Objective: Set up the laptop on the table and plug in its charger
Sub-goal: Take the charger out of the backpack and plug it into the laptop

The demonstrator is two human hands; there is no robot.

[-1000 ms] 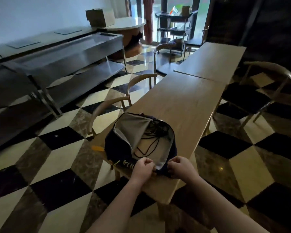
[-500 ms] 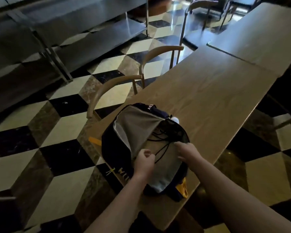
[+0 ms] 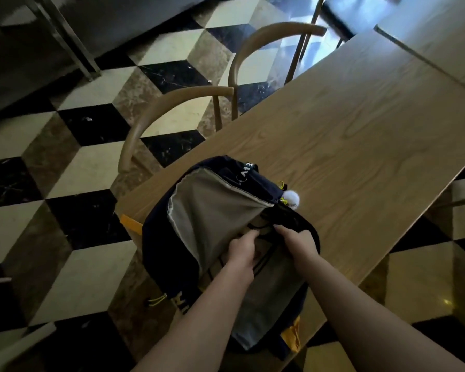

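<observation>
Hands have moved from the bag's point(image 3: 218, 210) near rim into its mouth: my left hand point(image 3: 242, 249) and right hand point(image 3: 298, 238) curl around black cable. Laptop unseen, presumably inside the bag on the desk point(image 3: 360, 135).

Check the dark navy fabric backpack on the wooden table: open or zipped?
Open. The dark navy fabric backpack lies with its flap folded back, grey lining exposed; left hand and right hand reach inside among black cords.
</observation>
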